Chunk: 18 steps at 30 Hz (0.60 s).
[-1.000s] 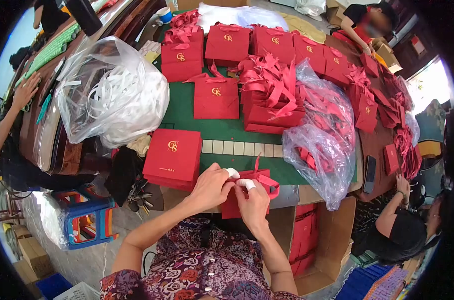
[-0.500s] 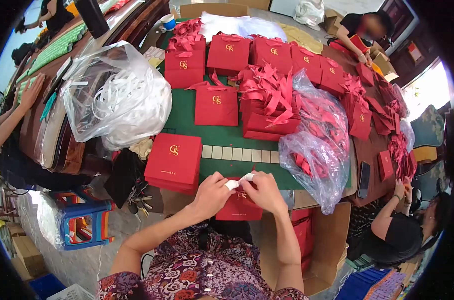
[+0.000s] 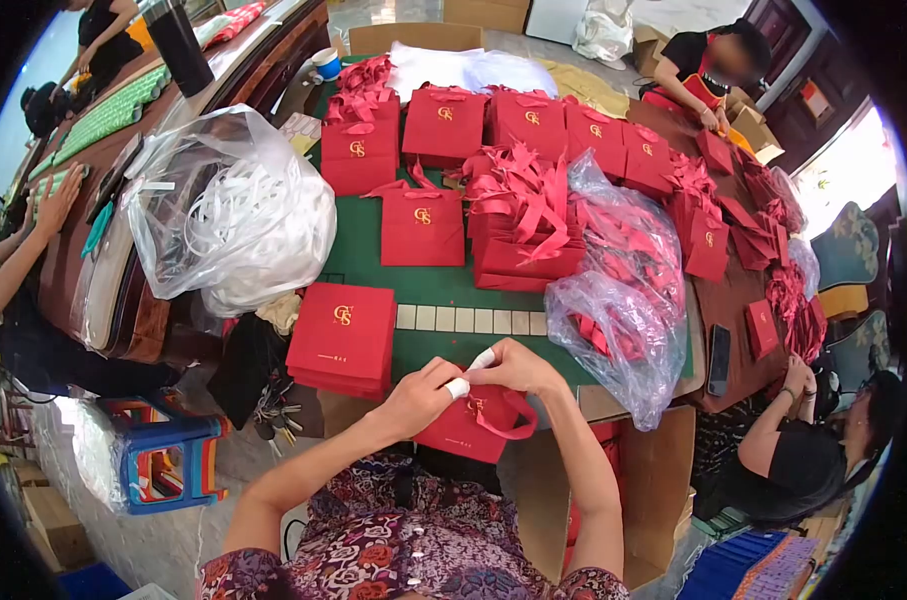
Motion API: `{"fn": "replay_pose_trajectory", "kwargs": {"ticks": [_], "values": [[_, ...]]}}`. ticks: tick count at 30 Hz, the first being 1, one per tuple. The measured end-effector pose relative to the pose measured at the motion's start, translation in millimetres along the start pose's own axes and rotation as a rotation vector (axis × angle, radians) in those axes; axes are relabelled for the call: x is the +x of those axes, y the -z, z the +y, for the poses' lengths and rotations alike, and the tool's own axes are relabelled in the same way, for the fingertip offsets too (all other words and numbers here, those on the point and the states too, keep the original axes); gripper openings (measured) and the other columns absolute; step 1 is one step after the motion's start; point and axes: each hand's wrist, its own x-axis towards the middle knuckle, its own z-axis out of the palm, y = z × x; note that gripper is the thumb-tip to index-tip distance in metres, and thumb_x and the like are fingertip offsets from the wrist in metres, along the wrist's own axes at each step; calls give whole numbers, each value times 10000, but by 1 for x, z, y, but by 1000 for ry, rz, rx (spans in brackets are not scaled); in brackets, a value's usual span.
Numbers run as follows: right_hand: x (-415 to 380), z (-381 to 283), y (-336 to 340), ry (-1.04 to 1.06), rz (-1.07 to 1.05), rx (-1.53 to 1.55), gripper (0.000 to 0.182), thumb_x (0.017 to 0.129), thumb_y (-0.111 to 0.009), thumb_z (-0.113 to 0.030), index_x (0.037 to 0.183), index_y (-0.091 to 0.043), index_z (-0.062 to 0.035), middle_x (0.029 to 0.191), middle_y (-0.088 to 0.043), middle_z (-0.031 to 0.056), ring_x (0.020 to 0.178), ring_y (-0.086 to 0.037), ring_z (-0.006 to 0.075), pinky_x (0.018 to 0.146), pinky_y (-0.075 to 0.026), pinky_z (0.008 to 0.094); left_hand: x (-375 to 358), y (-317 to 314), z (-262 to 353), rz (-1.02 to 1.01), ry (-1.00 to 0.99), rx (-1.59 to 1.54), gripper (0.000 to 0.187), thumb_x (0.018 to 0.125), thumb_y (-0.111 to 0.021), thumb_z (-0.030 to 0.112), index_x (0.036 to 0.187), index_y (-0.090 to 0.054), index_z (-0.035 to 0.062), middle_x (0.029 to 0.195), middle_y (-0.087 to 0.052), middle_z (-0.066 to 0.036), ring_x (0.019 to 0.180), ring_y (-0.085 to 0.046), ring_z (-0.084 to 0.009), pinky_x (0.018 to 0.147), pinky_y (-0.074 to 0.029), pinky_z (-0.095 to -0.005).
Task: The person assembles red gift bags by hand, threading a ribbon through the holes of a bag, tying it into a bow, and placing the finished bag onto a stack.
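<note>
My left hand (image 3: 423,395) and my right hand (image 3: 518,368) meet at the top edge of a small red paper gift bag (image 3: 468,428) with a gold logo and a red ribbon handle. Both hands pinch the bag's upper rim, fingertips wrapped in white tape. The bag hangs tilted over the table's near edge, above my lap. A flat stack of red bags (image 3: 343,335) lies just left of my left hand on the green table (image 3: 443,275).
A clear bag of white ribbon (image 3: 228,205) sits at left; a clear bag of red ribbon (image 3: 618,320) at right. Finished red bags (image 3: 518,215) crowd the table's middle and back. Other people work at left, far right and back. An open carton (image 3: 643,490) stands below.
The red bag has turned in my hands: its ribbon handle now hangs down on the right side, and the bag tilts lower over the table edge. My hands moved slightly up together.
</note>
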Motion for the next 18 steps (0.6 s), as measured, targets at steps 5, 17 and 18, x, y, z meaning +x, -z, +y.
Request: {"fn": "replay_pose_trajectory", "kwargs": {"ticks": [5, 17, 18], "values": [[13, 16, -17, 14, 410, 43, 151, 840, -728, -156, 817, -742, -8, 698, -654, -25, 630, -539, 53, 574, -429, 233, 3, 1, -2, 13, 310, -294, 143, 821, -694, 53, 903, -587, 5, 939, -552, -111, 892, -572, -310, 749, -495, -393], [-4, 13, -8, 52, 780, -378, 245, 848, -721, -303, 865, -739, -59, 799, -715, 149, 752, -699, 322, 658, -533, 394, 6, -17, -15, 164, 496, -81, 268, 828, -728, 179, 1011, -619, 18, 927, -632, -155, 866, -599, -327, 760, -488, -424], [-3, 14, -11, 48, 781, -378, 245, 848, -721, -303, 865, -739, -59, 799, -715, 149, 752, -699, 322, 658, -533, 394, 11, -20, -16, 162, 495, -84, 268, 828, -728, 179, 1011, -619, 18, 927, -632, -155, 866, -599, -327, 760, -488, -424]]}}
